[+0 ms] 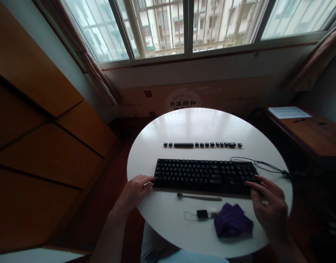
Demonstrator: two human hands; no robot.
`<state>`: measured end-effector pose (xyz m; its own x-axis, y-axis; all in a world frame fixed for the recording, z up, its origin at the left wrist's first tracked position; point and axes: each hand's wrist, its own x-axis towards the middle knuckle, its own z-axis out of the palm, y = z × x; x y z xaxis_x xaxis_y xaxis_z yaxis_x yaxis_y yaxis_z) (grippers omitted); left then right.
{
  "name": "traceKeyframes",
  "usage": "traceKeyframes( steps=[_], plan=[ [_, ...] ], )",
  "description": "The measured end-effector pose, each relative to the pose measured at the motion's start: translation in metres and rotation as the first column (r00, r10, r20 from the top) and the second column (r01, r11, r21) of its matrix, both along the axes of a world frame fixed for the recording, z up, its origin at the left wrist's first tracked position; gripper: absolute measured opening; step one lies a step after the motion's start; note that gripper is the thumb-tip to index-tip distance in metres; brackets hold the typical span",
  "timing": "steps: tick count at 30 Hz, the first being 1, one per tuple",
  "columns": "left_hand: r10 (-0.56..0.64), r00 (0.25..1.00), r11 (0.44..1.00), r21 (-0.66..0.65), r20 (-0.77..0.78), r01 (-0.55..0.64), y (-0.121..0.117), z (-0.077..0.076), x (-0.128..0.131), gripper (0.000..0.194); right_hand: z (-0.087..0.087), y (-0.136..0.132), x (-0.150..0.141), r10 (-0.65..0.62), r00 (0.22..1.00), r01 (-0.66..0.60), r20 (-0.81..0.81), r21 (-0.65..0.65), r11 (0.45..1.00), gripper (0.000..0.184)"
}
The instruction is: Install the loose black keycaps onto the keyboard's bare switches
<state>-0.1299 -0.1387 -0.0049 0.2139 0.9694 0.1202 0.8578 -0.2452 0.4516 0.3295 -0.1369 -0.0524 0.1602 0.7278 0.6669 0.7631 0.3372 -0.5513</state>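
Note:
A black keyboard (192,173) lies across the round white table, its lowest row without keycaps. My left hand (136,190) holds its left end between thumb and fingers; a small pale strip there is too small to make out. At the right end, my right hand (267,201) grips the edge, fingertips over the keys. Beyond the keyboard stands a row of loose black keycaps (183,145), a long space bar among them. Closer to me lie a grey-handled brush (200,197), a wire keycap puller (202,214) with a black middle, and a crumpled purple cloth (232,220).
The keyboard's black cable (269,167) runs off the right side of the round table (151,135). A wooden desk (307,133) with a paper sheet (289,112) stands at right, a wooden cabinet (47,146) at left. A barred window (162,29) is ahead.

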Motion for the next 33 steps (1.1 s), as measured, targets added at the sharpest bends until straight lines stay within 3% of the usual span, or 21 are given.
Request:
traceKeyframes(
  steps=[11, 19, 33],
  plan=[
    [-0.005, 0.999, 0.999, 0.039, -0.046, 0.007, -0.0001, -0.0050, -0.0008, 0.022, 0.0000, 0.0005, -0.0001, -0.005, 1.000, 0.005, -0.008, -0.009, 1.000, 0.019],
    [-0.038, 0.995, 0.989, 0.138, -0.089, 0.051, -0.0009, 0.0019, 0.0049, 0.020, -0.0005, 0.0003, -0.0002, -0.011, 1.000, 0.011, -0.013, -0.018, 1.000, 0.019],
    [-0.010, 0.996, 0.993, 0.119, -0.088, 0.020, -0.0028, -0.0014, 0.0019, 0.021, -0.0017, 0.0007, 0.0005, -0.014, 1.000, 0.014, -0.012, -0.023, 1.000, 0.020]
  ],
)
